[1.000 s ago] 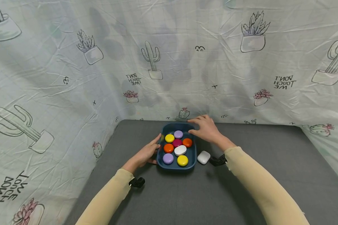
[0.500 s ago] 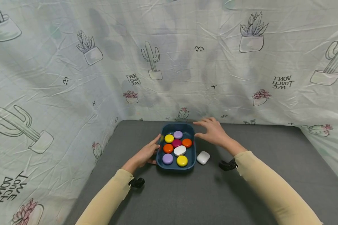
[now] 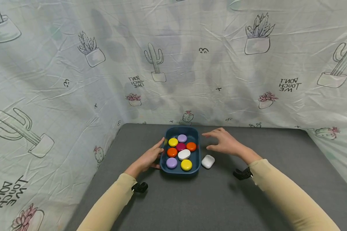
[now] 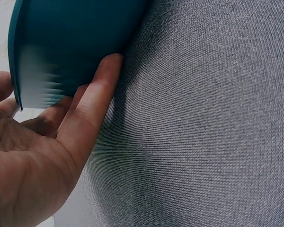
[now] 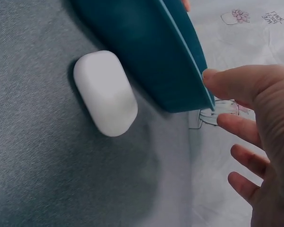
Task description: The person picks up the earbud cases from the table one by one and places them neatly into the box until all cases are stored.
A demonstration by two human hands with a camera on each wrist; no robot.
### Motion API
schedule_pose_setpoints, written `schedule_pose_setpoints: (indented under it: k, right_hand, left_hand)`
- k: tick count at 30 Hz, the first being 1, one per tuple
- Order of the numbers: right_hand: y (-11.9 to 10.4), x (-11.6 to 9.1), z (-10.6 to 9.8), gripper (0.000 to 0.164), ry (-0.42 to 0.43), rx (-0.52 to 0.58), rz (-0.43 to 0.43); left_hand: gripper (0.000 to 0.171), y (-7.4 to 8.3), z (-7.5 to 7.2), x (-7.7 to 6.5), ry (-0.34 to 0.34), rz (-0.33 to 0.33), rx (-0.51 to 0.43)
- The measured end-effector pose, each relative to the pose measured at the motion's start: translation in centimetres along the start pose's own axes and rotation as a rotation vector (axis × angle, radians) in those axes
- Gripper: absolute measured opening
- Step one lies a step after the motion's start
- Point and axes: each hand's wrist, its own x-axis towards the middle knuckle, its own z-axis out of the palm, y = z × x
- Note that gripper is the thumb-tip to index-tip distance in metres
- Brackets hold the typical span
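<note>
A dark blue rounded tray (image 3: 195, 160) holds several smooth pebble-like pieces. Among them are a white oval (image 3: 184, 154), a crimson piece (image 3: 181, 147), yellow pieces (image 3: 186, 165), orange pieces (image 3: 191, 146) and lilac pieces (image 3: 172, 163). My left hand (image 3: 148, 159) touches the tray's left side, its extended fingers spread along the outer wall; nothing is gripped. Right of the tray, my right hand (image 3: 224, 141) hovers with fingers spread and loosely bent, holding nothing. Below that hand, a white rounded block (image 5: 106, 93) lies on the table beside the tray's right wall.
A dark grey cloth-covered table (image 3: 173, 202) lies under everything. Behind it and to the left hangs a pale curtain (image 3: 185, 64) printed with cacti. Black straps with small devices (image 3: 243, 174) sit at both wrists.
My right hand has drawn away from the tray's upper right edge, moving right and slightly toward me. My left hand stays at the tray, and the pieces inside keep their places.
</note>
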Motion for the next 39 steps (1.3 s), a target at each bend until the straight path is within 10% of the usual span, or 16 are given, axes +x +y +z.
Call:
schedule_pose_setpoints:
  k: [17, 39]
  right_hand:
    - [2.1, -1.7, 2.3, 0.062, -0.282, 0.133, 0.058]
    - [2.1, -4.6, 4.1, 0.053, -0.192, -0.005, -0.008]
  left_hand:
    - [0.06, 0.2, 0.1, -0.1, 0.007, -0.015, -0.002]
    - [0.061, -0.2, 0.0, -0.5, 0.005, -0.002, 0.005]
